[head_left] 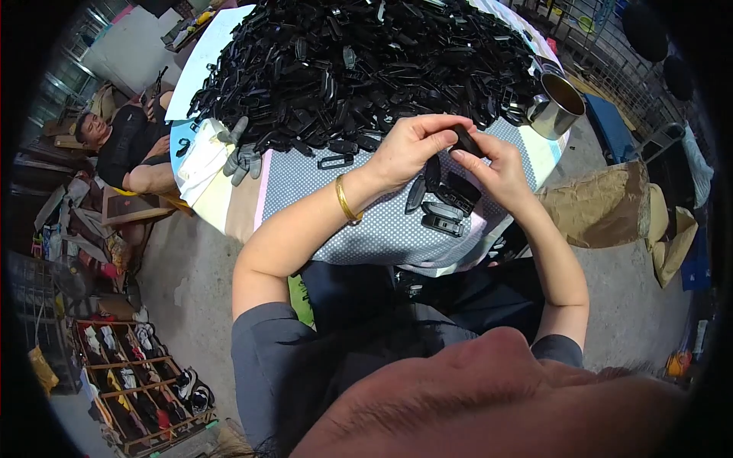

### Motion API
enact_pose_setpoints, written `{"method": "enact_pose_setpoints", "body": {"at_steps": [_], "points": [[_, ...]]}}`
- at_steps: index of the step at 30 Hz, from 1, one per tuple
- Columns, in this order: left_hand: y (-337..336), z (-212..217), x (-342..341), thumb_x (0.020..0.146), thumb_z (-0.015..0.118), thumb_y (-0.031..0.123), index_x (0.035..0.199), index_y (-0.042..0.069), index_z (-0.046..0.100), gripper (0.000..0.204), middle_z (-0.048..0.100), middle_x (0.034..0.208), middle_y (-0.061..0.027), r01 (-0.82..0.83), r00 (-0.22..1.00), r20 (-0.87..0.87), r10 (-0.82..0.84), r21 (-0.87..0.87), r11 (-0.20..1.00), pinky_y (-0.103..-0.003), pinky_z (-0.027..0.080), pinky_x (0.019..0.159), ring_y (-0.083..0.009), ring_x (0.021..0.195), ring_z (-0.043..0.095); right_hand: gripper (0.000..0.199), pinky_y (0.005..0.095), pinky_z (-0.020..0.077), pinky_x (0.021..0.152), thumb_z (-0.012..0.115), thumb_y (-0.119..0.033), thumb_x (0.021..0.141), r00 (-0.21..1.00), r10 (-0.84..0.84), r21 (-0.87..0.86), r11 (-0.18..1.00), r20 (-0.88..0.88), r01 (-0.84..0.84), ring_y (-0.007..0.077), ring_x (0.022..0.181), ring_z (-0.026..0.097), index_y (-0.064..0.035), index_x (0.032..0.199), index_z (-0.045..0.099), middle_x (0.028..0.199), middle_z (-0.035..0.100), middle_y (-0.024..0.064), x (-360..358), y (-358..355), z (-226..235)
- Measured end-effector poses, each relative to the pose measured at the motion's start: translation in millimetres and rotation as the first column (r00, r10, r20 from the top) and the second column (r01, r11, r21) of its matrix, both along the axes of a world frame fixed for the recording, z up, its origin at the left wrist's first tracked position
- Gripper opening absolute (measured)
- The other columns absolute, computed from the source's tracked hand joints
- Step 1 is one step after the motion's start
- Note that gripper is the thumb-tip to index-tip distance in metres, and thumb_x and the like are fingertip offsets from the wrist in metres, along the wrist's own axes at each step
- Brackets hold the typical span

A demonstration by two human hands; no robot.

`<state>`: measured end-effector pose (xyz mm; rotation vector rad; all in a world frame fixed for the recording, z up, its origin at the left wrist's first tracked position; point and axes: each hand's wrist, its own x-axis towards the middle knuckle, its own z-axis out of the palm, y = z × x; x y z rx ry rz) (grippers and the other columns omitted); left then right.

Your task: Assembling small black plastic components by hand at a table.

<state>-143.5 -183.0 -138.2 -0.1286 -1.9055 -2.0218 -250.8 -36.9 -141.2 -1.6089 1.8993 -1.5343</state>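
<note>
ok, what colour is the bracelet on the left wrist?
Gold; the bracelet shows best in the head view.

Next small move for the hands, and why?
Probably lower the dark, elongated plastic-looking piece onto the grey dotted cloth, beside the small cluster of black oblong pieces. The left hand and right hand both grip it, and that cluster lies closer than the big black heap. Whether it's finished, I can't tell.
</note>
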Motion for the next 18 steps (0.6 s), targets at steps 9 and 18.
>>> {"method": "enact_pose_setpoints", "body": {"at_steps": [9, 18], "points": [[-7, 0, 1, 0.089, 0.051, 0.007, 0.11, -0.003, 0.059, 0.024, 0.061, 0.107, -0.0101, -0.012, 1.0, 0.019, 0.013, -0.036, 0.999, -0.027, 0.045, 0.088, -0.0149, 0.099, 0.057, 0.026, 0.0309, 0.0458, 0.054, 0.069, -0.02, 0.076, 0.986, -0.126, -0.096, 0.989, -0.106, 0.116, 0.0242, 0.058, 0.06, 0.0025, 0.088, 0.062, 0.07, 0.06, 0.0128, 5, -12, -9], [-60, 29, 7, 0.081, 0.062, 0.012, 0.104, 0.003, 0.063, 0.025, 0.061, 0.102, -0.0089, -0.155, 0.902, 0.16, 0.402, -0.748, 0.645, -0.028, 0.047, 0.081, -0.0175, 0.094, 0.059, 0.027, 0.0323, 0.0441, 0.061, 0.064, -0.022, 0.079, 0.837, 0.406, 0.283, 0.906, -0.366, -0.315, 0.0232, 0.068, 0.057, 0.0028, 0.089, 0.062, 0.079, 0.057, 0.0123, -35, -8, 2]]}}
